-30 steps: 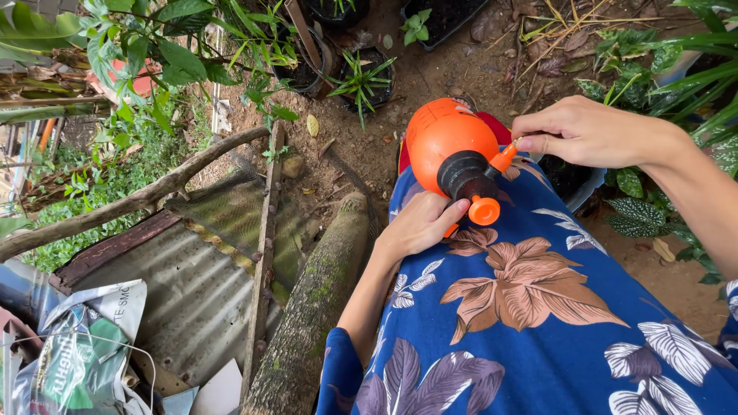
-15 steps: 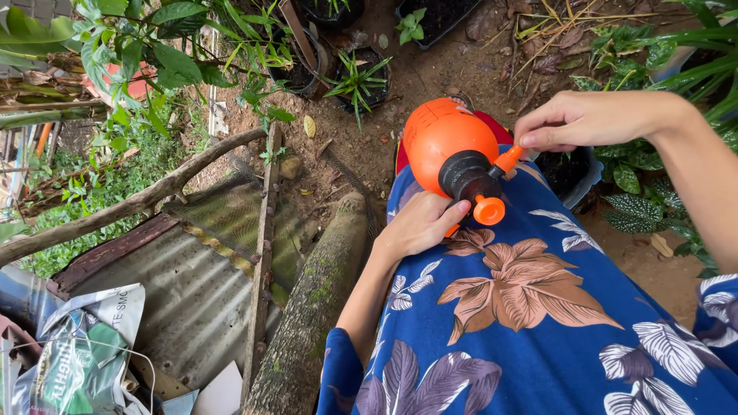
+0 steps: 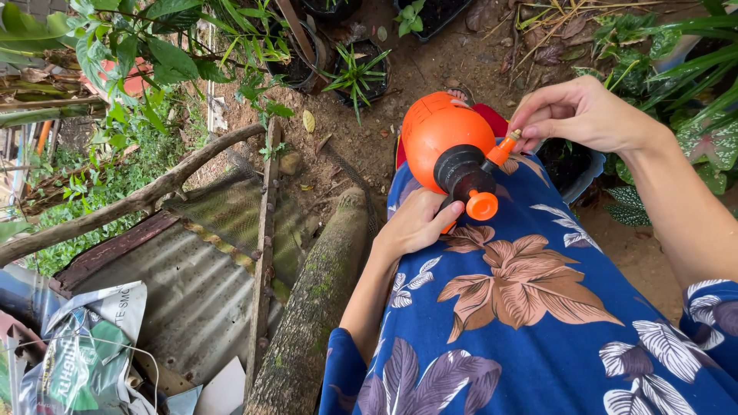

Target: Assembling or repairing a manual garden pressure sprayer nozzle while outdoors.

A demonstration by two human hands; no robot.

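left hand [image 3: 415,224] grips orange sprayer [image 3: 446,138] on lap | right hand [image 3: 573,115] fingers pinch its nozzle [image 3: 503,147]

— What's the thing in hand?
— A round orange plastic spray bottle [image 3: 446,138] with a black collar and an orange pump knob.
— How does it sit?
— Tilted on the lap over blue floral cloth, nozzle pointing right, knob facing the camera.
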